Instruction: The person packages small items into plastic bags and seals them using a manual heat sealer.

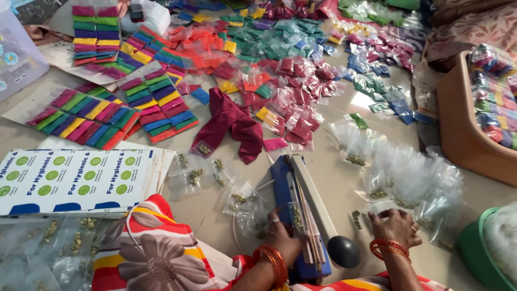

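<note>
A blue heat sealer (281, 183) lies on the floor in front of me, its white arm ending in a black knob (343, 251). My left hand (281, 237) pinches a small clear pouch of green seeds (295, 217) and holds it against the sealer's bar. My right hand (396, 226), with orange bangles at the wrist, rests knuckles up to the right of the sealer, its fingers curled at the edge of a heap of clear seed pouches (409, 178). What lies under its fingers is hidden. Another small seed pouch (356, 218) sits between the sealer and that hand.
Several seed pouches (215, 172) lie left of the sealer, beside a stack of printed white cards (75, 180). Sheets of striped colour packets (156, 102), loose coloured powder packets (291, 70) and a maroon cloth (231, 121) spread beyond. An orange tub (458, 129) and green basin (474, 253) stand right.
</note>
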